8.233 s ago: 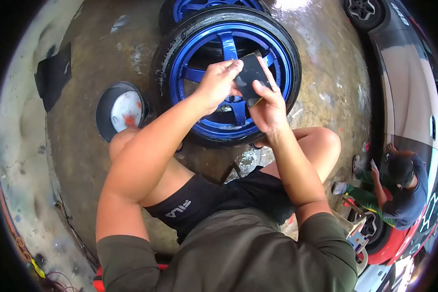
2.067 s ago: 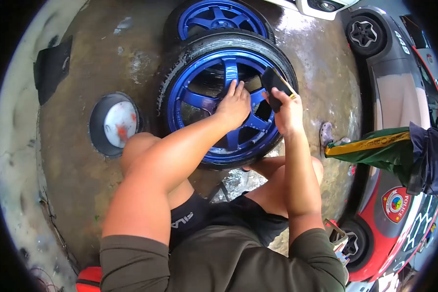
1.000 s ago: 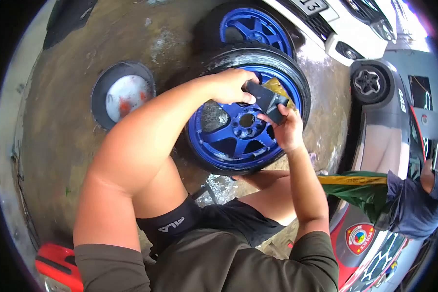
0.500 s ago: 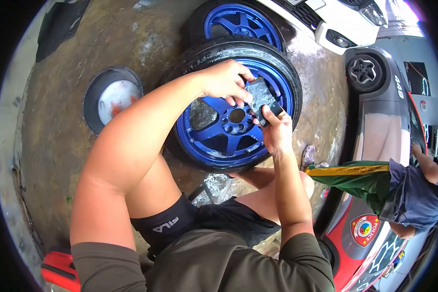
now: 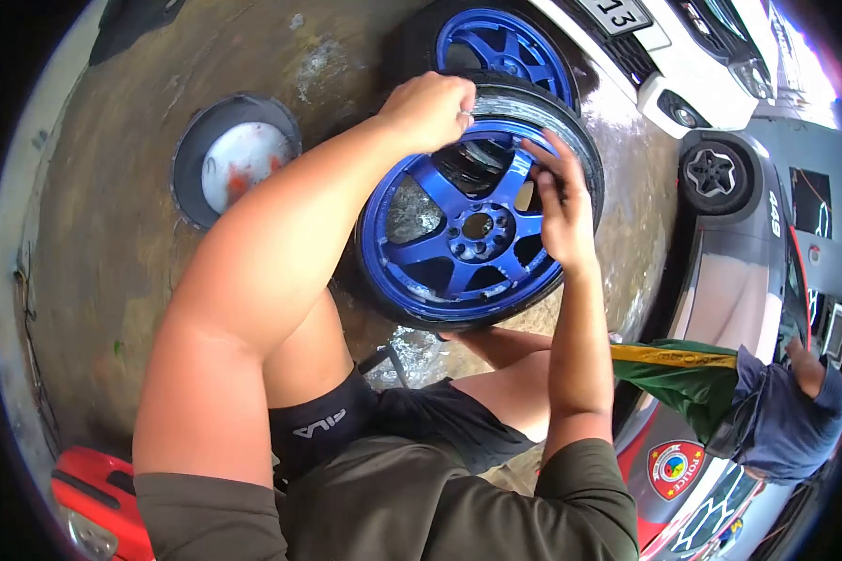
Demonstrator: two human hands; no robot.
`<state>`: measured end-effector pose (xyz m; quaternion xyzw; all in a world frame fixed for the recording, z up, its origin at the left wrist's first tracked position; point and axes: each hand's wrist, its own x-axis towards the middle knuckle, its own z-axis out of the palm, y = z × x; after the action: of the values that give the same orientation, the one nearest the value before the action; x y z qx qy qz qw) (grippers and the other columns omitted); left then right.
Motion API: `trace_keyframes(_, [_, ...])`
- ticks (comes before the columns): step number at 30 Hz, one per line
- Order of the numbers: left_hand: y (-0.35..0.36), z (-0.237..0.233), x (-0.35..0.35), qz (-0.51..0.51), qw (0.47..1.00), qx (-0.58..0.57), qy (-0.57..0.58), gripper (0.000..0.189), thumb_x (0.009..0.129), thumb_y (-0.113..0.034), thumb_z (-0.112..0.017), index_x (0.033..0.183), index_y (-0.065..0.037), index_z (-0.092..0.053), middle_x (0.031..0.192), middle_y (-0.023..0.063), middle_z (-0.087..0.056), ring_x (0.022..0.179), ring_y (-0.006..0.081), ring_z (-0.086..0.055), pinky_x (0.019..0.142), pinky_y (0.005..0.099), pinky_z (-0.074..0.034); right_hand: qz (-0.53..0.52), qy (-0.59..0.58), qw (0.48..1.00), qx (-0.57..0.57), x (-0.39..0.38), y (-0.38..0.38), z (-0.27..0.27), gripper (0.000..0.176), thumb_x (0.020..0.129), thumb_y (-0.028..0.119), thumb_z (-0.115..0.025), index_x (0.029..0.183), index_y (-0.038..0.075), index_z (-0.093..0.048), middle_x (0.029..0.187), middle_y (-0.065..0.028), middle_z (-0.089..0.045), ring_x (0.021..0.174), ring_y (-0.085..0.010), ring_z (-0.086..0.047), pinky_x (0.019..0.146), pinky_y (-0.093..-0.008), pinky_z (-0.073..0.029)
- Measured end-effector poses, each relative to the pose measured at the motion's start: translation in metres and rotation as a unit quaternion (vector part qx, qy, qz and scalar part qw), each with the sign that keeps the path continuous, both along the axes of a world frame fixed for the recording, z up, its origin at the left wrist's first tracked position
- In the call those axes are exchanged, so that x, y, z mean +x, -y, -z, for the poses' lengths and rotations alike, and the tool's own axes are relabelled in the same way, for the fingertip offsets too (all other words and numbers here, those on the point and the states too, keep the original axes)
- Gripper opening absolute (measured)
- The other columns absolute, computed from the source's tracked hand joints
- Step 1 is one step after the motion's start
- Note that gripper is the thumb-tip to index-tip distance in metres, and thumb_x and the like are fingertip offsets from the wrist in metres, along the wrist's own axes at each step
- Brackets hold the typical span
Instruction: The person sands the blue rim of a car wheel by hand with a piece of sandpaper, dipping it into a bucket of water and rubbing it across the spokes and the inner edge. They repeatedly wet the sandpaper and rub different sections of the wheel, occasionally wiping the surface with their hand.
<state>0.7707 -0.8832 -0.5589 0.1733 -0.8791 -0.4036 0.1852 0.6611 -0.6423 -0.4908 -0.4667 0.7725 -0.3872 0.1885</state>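
Observation:
A blue multi-spoke wheel with a black tyre stands tilted in front of me, its face toward me. My left hand is closed at the tyre's upper edge, fingers curled inward; what they hold, if anything, is hidden. My right hand is open over the right part of the rim, fingers stretched toward the upper spokes and slightly blurred. Whitish wet residue marks the tyre's sidewall and the lower rim. The dark sheet held earlier does not show clearly now.
A dark bucket of foamy water stands on the wet floor at left. Another blue wheel is behind mine. A white car, a police-marked car and a person are at right. Something red lies lower left.
My hands have moved apart: the left went up to the tyre's edge, and the right let go of the dark sheet and opened over the rim. The view has shifted slightly.

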Motion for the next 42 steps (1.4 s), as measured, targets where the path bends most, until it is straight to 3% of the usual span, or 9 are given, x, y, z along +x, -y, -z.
trace_keyframes(3, [0.009,0.018,-0.007,-0.089,0.996,0.013,-0.02,0.02,0.092,-0.023,-0.079,0.102,-0.006,-0.075,0.096,0.0169,-0.079,0.092,0.0376,-0.077,0.083,0.0499,-0.06,-0.211,-0.389,0.887,0.133,-0.015,0.019,0.011,0.055,0.088,-0.009,-0.061,0.14,0.006,-0.067,0.147,-0.0192,-0.064,0.145,-0.0369,-0.055,0.119,-0.0415,-0.048])
trace_keyframes(8, [0.006,0.009,-0.005,-0.075,0.996,0.021,0.03,0.031,0.092,-0.027,-0.08,0.111,-0.008,-0.065,0.114,0.018,-0.072,0.11,0.0418,-0.072,0.094,0.0538,-0.056,-0.268,-0.613,0.692,0.271,-0.051,0.015,0.039,0.046,0.097,0.023,-0.058,0.141,0.017,-0.071,0.154,-0.0085,-0.06,0.148,-0.0352,-0.05,0.112,-0.052,-0.047])
trace_keyframes(15, [0.004,0.005,-0.011,-0.083,0.995,0.008,0.046,0.035,0.093,-0.033,-0.08,0.111,-0.008,-0.065,0.114,0.0173,-0.071,0.109,0.0417,-0.072,0.094,0.0545,-0.057,-0.225,-0.504,0.715,0.429,-0.031,0.027,0.02,0.051,0.097,0.016,-0.057,0.147,0.011,-0.063,0.159,-0.007,-0.054,0.126,-0.037,-0.063,0.105,-0.0518,-0.053])
trace_keyframes(23, [0.001,0.007,-0.015,-0.097,0.994,-0.002,0.043,0.039,0.093,-0.039,-0.08,0.111,-0.007,-0.067,0.113,0.018,-0.072,0.106,0.0416,-0.073,0.092,0.0541,-0.058,-0.248,-0.478,0.764,0.355,-0.048,0.024,0.014,0.057,0.091,0.016,-0.064,0.148,0.014,-0.063,0.16,-0.0107,-0.052,0.132,-0.0364,-0.059,0.103,-0.0493,-0.056])
trace_keyframes(28, [-0.002,0.008,-0.016,-0.107,0.994,-0.003,0.039,0.041,0.093,-0.041,-0.08,0.111,-0.007,-0.067,0.114,0.0183,-0.072,0.105,0.0415,-0.074,0.092,0.0541,-0.058,-0.246,-0.561,0.716,0.334,-0.051,0.027,0.009,0.056,0.092,0.017,-0.062,0.147,0.007,-0.063,0.156,-0.008,-0.056,0.127,-0.0301,-0.058,0.1,-0.0437,-0.053])
trace_keyframes(32, [0.003,0.012,-0.017,-0.105,0.994,-0.006,0.038,0.042,0.093,-0.041,-0.08,0.112,-0.007,-0.067,0.113,0.0179,-0.073,0.106,0.0415,-0.073,0.092,0.0538,-0.058,-0.306,-0.532,0.687,0.388,-0.037,0.021,0.01,0.052,0.093,0.017,-0.06,0.143,0.009,-0.067,0.153,-0.007,-0.06,0.123,-0.0295,-0.059,0.098,-0.0426,-0.052])
trace_keyframes(36, [0.006,-0.01,-0.009,-0.068,0.993,0.001,0.094,0.047,0.096,-0.038,-0.078,0.127,-0.005,-0.067,0.124,0.0185,-0.073,0.116,0.0395,-0.073,0.1,0.0512,-0.059,-0.262,-0.546,0.718,0.342,-0.037,0.018,0.006,0.051,0.093,0.017,-0.059,0.142,0.008,-0.068,0.156,-0.0063,-0.06,0.123,-0.0298,-0.06,0.099,-0.0429,-0.051])
trace_keyframes(40, [0.0,0.015,-0.016,-0.121,0.992,-0.013,0.015,0.04,0.093,-0.039,-0.081,0.113,-0.008,-0.067,0.111,0.0164,-0.073,0.104,0.0417,-0.074,0.091,0.0534,-0.059,-0.32,-0.521,0.699,0.371,-0.013,-0.002,0.024,0.052,0.094,0.018,-0.058,0.143,0.006,-0.067,0.155,-0.0061,-0.06,0.123,-0.0288,-0.06,0.099,-0.0411,-0.05])
trace_keyframes(42, [0.004,0.01,-0.013,-0.108,0.994,-0.009,0.029,0.039,0.093,-0.039,-0.081,0.113,-0.008,-0.067,0.112,0.0162,-0.073,0.106,0.0414,-0.073,0.092,0.0536,-0.059,-0.251,-0.539,0.722,0.354,-0.018,0.018,0.011,0.052,0.094,0.019,-0.058,0.143,0.005,-0.067,0.154,-0.0072,-0.06,0.122,-0.0281,-0.06,0.098,-0.0416,-0.05])
